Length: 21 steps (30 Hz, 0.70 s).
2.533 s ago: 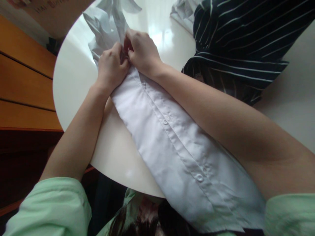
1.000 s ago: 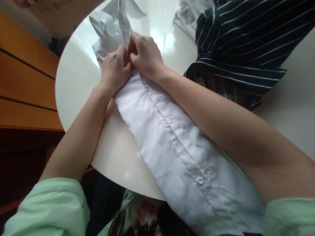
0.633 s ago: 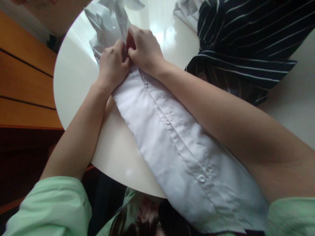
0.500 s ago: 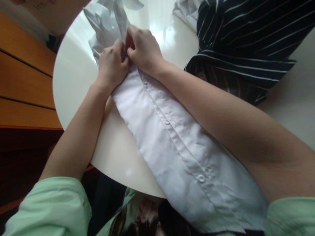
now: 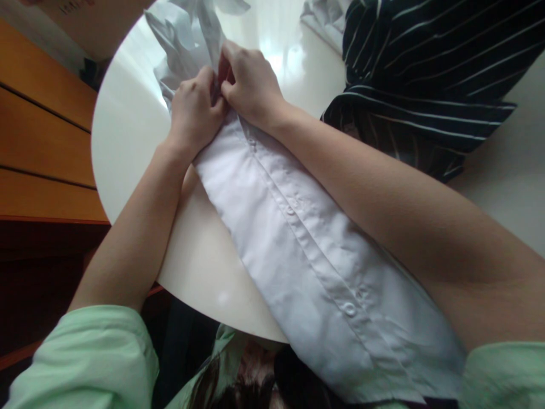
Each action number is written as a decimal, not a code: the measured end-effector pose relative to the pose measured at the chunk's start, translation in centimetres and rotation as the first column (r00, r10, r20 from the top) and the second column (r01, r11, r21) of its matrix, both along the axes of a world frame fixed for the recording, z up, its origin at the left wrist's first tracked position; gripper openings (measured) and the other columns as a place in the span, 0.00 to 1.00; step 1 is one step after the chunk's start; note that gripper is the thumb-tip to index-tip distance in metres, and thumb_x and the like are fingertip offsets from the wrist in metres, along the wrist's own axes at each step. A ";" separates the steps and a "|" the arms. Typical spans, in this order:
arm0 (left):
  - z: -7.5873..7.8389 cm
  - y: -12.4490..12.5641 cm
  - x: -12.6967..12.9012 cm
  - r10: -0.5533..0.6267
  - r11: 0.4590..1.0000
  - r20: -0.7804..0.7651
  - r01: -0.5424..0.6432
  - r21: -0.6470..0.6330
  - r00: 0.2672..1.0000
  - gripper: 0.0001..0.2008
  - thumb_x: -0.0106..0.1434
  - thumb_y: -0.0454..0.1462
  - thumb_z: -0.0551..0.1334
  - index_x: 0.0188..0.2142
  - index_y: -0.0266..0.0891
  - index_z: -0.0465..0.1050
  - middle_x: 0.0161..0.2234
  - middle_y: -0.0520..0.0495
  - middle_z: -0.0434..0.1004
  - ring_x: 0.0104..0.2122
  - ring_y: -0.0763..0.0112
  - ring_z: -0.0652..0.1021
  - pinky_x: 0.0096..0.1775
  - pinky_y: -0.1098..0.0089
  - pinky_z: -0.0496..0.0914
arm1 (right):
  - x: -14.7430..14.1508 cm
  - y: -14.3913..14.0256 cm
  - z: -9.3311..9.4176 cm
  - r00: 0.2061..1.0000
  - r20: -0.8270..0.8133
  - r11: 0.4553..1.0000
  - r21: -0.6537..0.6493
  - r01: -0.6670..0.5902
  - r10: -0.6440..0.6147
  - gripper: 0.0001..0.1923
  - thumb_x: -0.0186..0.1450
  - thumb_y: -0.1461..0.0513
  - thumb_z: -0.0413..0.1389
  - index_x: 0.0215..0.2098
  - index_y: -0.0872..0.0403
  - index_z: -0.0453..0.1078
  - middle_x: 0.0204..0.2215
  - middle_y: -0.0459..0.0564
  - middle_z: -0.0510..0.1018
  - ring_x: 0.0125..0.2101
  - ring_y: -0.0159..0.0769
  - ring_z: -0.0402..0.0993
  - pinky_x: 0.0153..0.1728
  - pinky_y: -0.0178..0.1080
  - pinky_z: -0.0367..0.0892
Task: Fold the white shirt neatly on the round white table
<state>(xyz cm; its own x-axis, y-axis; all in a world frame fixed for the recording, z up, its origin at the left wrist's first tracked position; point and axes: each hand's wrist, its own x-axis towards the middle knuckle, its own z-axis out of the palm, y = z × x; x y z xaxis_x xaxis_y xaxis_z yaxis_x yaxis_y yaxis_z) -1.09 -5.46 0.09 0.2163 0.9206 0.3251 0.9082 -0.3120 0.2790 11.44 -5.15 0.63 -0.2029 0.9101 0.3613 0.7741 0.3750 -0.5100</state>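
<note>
A white button-up shirt (image 5: 272, 238) lies in a long strip across the table, its front placket and several buttons facing up. Its lower end hangs over the near edge toward me. At the far end, my left hand (image 5: 196, 105) is closed on the cloth beside the placket line. Right next to it, my right hand (image 5: 249, 82) pinches the same stretch of shirt, thumb and forefinger together. Whatever small part sits between the fingertips is hidden. Beyond both hands the rest of the shirt is bunched up in loose folds.
The round white table (image 5: 128, 130) has a glossy top. On the right lies a dark garment with white stripes (image 5: 426, 74), with a pale crumpled cloth (image 5: 324, 20) beside it. Orange drawers (image 5: 42, 142) stand left of the table, and a cardboard box (image 5: 97, 23) sits behind.
Almost nothing differs. Both hands keep their hold on the shirt at the same spot, and the view has shifted very slightly.
</note>
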 end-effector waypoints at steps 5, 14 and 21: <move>0.0 0.1 0.0 0.000 1.000 0.035 0.000 -0.006 0.999 0.02 0.56 0.43 0.53 0.29 0.54 0.62 0.36 0.45 0.76 0.37 0.54 0.73 0.39 0.56 0.62 | -0.1 0.0 -0.1 1.000 0.019 1.000 0.006 0.010 -0.010 0.18 0.59 0.71 0.45 0.45 0.57 0.68 0.42 0.49 0.77 0.45 0.41 0.72 0.45 0.40 0.66; 0.1 0.1 0.1 0.015 0.999 0.013 -0.015 -0.039 1.000 0.08 0.56 0.44 0.51 0.34 0.54 0.65 0.40 0.43 0.76 0.41 0.52 0.73 0.42 0.54 0.61 | 0.0 0.1 -0.1 1.000 0.002 1.000 0.003 -0.001 0.001 0.18 0.59 0.70 0.45 0.46 0.58 0.68 0.42 0.50 0.77 0.45 0.42 0.72 0.44 0.41 0.66; 0.1 0.0 0.1 0.017 1.000 -0.014 -0.017 -0.020 1.000 0.10 0.57 0.44 0.52 0.37 0.50 0.67 0.38 0.42 0.76 0.41 0.52 0.74 0.41 0.55 0.63 | -0.1 -0.1 -0.2 1.000 0.018 1.000 -0.006 0.008 -0.008 0.18 0.60 0.71 0.45 0.46 0.58 0.67 0.42 0.49 0.76 0.45 0.41 0.72 0.44 0.41 0.66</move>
<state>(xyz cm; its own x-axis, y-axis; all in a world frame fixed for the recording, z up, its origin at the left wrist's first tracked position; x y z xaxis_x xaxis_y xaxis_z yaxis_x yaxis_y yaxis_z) -0.97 -5.48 0.14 0.2047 0.9305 0.3038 0.9171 -0.2908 0.2728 11.35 -5.23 0.48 -0.2022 0.9140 0.3517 0.7859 0.3657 -0.4986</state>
